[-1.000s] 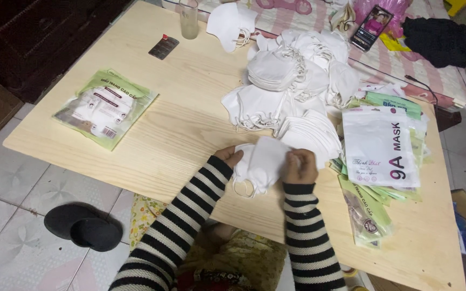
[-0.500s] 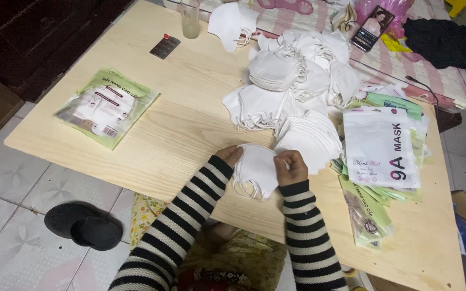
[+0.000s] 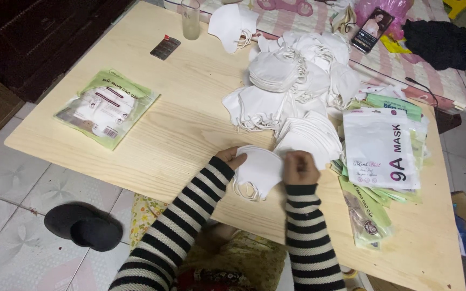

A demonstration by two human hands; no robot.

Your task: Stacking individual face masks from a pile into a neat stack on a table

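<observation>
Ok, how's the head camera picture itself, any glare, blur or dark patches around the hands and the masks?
Head view: light is soft and even over the wooden table, with no hard shadows; the white mask pile is bright enough to lose some fold detail; the left hand and right hand on the white mask look slightly soft; the top-left corner is nearly black; table edges bow a little.

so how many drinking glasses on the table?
1: a clear glass stands at the table's far edge, beside a small dark card. Others may be hidden behind the mask pile.
</observation>
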